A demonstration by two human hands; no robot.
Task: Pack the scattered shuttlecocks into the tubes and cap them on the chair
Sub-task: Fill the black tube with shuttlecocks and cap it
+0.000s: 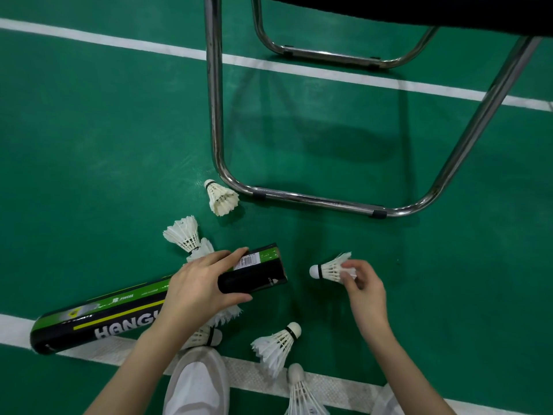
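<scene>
**Tube and shuttlecocks on court floor, chair at 12 o'clock**

Left hand point(200, 283) wrapped round black-and-green tube point(119, 310) near its open end, fingers over the top, thumb beneath. Tube lying roughly level, open mouth toward 3 o'clock, far end toward 8 o'clock over a white court line point(89, 348). Contents of tube not visible; cannot tell whether anything inside.

Right hand point(363, 287) pinching held shuttlecock point(327, 269) by its feathers, cork pointing toward 9 o'clock at the tube mouth, apart from it.

Loose on green floor point(89, 145): one shuttlecock point(220, 197) at 11 o'clock of the tube mouth, just beside chair frame point(299, 199); a pair point(187, 235) partly behind left hand; one point(276, 344) at 6 o'clock; one point(300, 390) at bottom edge; another point(209, 333) under the left wrist. White shoe point(196, 381) at 6 o'clock. No cap seen.
</scene>
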